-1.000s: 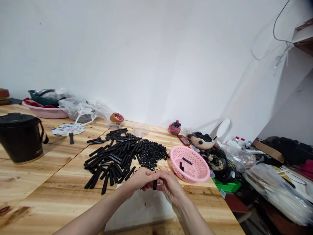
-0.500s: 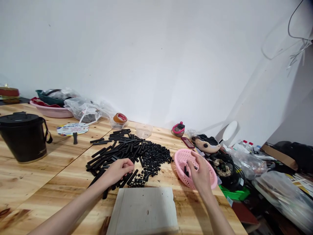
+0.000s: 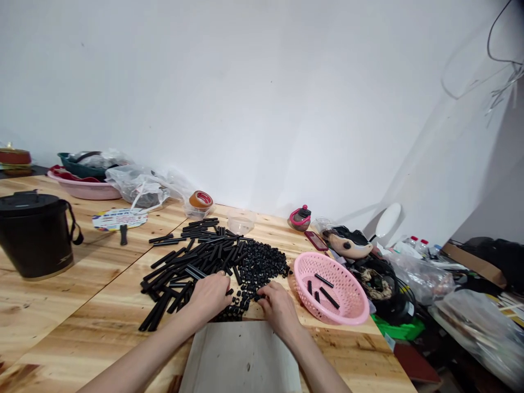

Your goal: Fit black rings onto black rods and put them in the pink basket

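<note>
Left grip (image 3: 208,299) curled over the black rods (image 3: 192,286) and right grip (image 3: 278,308) stayed low, fingers spread at the short black pieces (image 3: 262,267), on the wooden desk (image 3: 82,305), whether either held a piece hidden, near a pink plastic basket (image 3: 331,289).

Black rods (image 3: 204,254) beneath 2 hands (image 3: 209,299)

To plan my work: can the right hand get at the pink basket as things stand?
Probably yes: the right hand sits close to the pink basket, with only bare table between them.
</note>
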Tool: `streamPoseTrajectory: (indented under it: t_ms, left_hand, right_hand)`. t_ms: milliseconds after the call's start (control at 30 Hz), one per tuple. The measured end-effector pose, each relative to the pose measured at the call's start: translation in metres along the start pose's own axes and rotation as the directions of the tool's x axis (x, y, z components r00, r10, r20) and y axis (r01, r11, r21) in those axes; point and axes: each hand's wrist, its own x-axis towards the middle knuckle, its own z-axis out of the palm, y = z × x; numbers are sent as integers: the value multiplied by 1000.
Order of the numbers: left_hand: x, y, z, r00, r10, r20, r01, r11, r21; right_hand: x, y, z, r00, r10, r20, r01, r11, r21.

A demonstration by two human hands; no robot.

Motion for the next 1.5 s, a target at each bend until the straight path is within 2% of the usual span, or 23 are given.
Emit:
streamPoseTrajectory:
  t_ms: [167,333,500,633,700,867,1100,1267,1400,1500]
  left_hand:
    - [7,9,5,998,-9,-65,0,991,-137]
    - [13,21,13,997,19,-74,-48,910,-412]
    - [11,24,21,992,124,-3,-95,742,-664]
    - [8,22,26,974,212,84,-27,473,-881]
    - [7,20,27,970,221,98,10,367,-930]
    - [7,16,29,966,238,98,10,348,-937]
    - [4,15,37,967,243,79,-29,408,-913]
    - [6,15,40,969,240,55,-53,422,-905]
    - [9,13,38,987,157,41,-25,397,-917]
    - [10,11,35,995,89,41,6,367,-930]
  right_hand:
    - [-1,2,1,999,-25,-25,25,1000,0]
    - [0,2,4,997,-72,-15,72,997,3]
    - [0,-3,2,998,-64,-30,65,996,61]
    - [-1,-5,4,996,-90,-2,90,986,140]
    - [0,-4,6,994,-102,31,97,985,145]
    - [1,1,7,994,-101,29,95,983,158]
    - [1,3,4,996,-67,-55,71,995,69]
    - [2,8,8,997,-74,-25,75,996,53]
    - [1,10,9,999,-39,-31,42,994,104]
    - [1,10,7,998,5,-67,13,966,258]
